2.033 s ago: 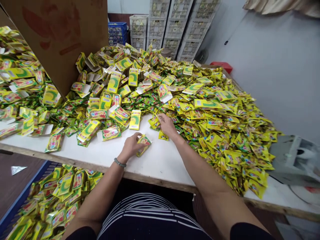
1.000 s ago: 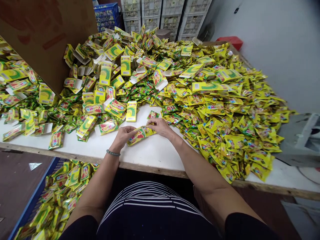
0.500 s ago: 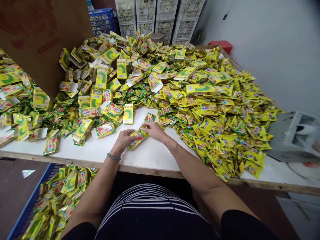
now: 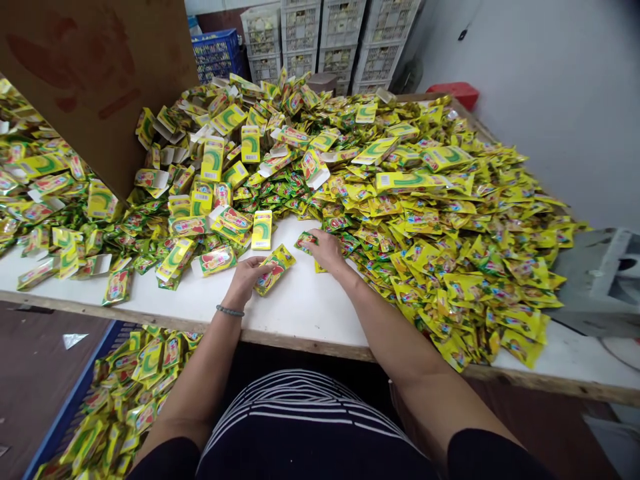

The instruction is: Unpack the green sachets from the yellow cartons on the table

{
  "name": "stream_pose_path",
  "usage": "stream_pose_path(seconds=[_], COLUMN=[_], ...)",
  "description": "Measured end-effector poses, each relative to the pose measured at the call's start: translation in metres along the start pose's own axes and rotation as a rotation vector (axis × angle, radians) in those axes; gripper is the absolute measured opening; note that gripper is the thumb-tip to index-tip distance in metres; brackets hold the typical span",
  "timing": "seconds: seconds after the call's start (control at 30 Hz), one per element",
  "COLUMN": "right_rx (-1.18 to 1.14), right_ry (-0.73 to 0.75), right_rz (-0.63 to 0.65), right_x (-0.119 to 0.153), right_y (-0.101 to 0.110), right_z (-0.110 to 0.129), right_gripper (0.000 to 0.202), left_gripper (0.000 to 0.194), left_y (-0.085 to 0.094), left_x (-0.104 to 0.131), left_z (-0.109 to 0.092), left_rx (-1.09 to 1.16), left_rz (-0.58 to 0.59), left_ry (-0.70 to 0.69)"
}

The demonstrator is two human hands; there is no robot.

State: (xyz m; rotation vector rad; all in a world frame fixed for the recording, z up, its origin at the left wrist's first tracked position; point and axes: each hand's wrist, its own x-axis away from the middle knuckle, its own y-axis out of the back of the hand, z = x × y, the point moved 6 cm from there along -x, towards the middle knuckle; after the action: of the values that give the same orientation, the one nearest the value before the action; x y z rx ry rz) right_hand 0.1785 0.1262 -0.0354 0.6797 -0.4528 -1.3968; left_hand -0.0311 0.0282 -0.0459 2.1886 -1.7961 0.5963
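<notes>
My left hand (image 4: 246,281) grips a small yellow and green printed box (image 4: 275,269), tilted with its upper end pointing right and away from me. The thumb lies across the box's printed face. Just right of it, my right hand (image 4: 325,250) has its fingers closed on a small green sachet (image 4: 304,240) at the edge of the heap. Beyond the left hand, a yellow carton (image 4: 262,230) lies on the white table (image 4: 300,307). Another printed carton (image 4: 216,260) with an open white flap rests to the left.
Yellow sachets (image 4: 470,267) are heaped on the right, and several cartons lie over green sachets on the left. A brown cardboard sheet (image 4: 100,80) stands at the back left. Below the table edge is a blue crate (image 4: 65,413) of filled packs. Stacked white crates (image 4: 300,33) stand behind.
My right hand has left the box's end and moved right and away to the green sachet, closing on it. My left hand still holds the box. The view has shifted slightly.
</notes>
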Motion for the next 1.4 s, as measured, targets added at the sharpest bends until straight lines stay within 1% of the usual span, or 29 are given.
stream_pose_path(seconds=[0.03,0.13,0.17,0.2,0.23,0.3,0.4,0.5,0.57,0.63,0.7,0.77,0.83,0.97,1.03,1.13,1.27,1.3,1.33,1.4], right_rx=[-0.123,-0.546,-0.643,-0.691,-0.69,-0.596,-0.404,-0.309,-0.308,-0.358,-0.415,-0.433,-0.408,-0.365,-0.309,-0.223,-0.181,-0.19,-0.21,-0.257], right_ry=[-0.019,-0.052,-0.045,-0.03,-0.008,0.029,0.08,0.135,0.139,0.115,0.098,0.119,0.178,0.271,0.278,0.278,0.245,0.226,0.208,0.177], right_rz=[-0.003,0.049,0.074,0.092,0.107,0.113,0.101,0.088,0.082,0.074,0.025,-0.039,-0.071,-0.082,-0.106,-0.106,-0.182,-0.174,-0.136,-0.007], right_x=[0.001,0.009,0.012,0.015,0.019,0.024,0.028,0.03,0.031,0.031,0.031,0.031,0.032,0.037,0.038,0.037,0.038,0.039,0.039,0.041], right_y=[0.001,-0.007,-0.012,-0.017,-0.02,-0.023,-0.019,-0.014,-0.014,-0.015,-0.012,-0.007,-0.002,0.0,0.001,-0.001,-0.001,-0.003,-0.007,-0.019], right_z=[-0.002,0.0,0.004,0.008,0.012,0.019,0.026,0.033,0.037,0.039,0.04,0.042,0.047,0.054,0.053,0.052,0.05,0.049,0.049,0.049], right_gripper=[0.022,0.033,0.035,0.036,0.036,0.031,0.023,0.023,0.019,0.014,0.018,0.021,0.021,0.021,0.019,0.019,0.022,0.022,0.022,0.024], left_gripper=[0.052,0.052,0.053,0.053,0.053,0.054,0.05,0.05,0.053,0.056,0.055,0.053,0.053,0.054,0.053,0.052,0.055,0.055,0.055,0.055], left_y=[0.0,-0.002,-0.004,-0.005,-0.007,-0.008,-0.01,-0.012,-0.016,-0.019,-0.019,-0.019,-0.019,-0.018,-0.019,-0.02,-0.019,-0.018,-0.017,-0.016], left_x=[0.0,-0.001,-0.001,0.0,0.0,0.001,0.004,0.005,0.006,0.006,0.006,0.006,0.006,0.006,0.007,0.007,0.007,0.007,0.007,0.008], left_z=[0.0,0.0,-0.001,-0.001,-0.003,-0.005,-0.006,-0.007,-0.008,-0.009,-0.009,-0.01,-0.009,-0.008,-0.008,-0.008,-0.01,-0.01,-0.01,-0.011], left_rx=[-0.005,0.001,0.021,0.049,0.076,0.112,0.111,0.104,0.106,0.113,0.122,0.133,0.146,0.2,0.224,0.249,0.276,0.284,0.292,0.304], left_rz=[-0.005,0.033,0.055,0.073,0.087,0.106,0.13,0.152,0.183,0.214,0.222,0.224,0.226,0.205,0.188,0.17,0.142,0.131,0.122,0.112], left_ry=[-0.004,-0.03,-0.045,-0.061,-0.076,-0.106,-0.133,-0.144,-0.144,-0.142,-0.149,-0.164,-0.171,-0.172,-0.166,-0.163,-0.193,-0.203,-0.212,-0.221])
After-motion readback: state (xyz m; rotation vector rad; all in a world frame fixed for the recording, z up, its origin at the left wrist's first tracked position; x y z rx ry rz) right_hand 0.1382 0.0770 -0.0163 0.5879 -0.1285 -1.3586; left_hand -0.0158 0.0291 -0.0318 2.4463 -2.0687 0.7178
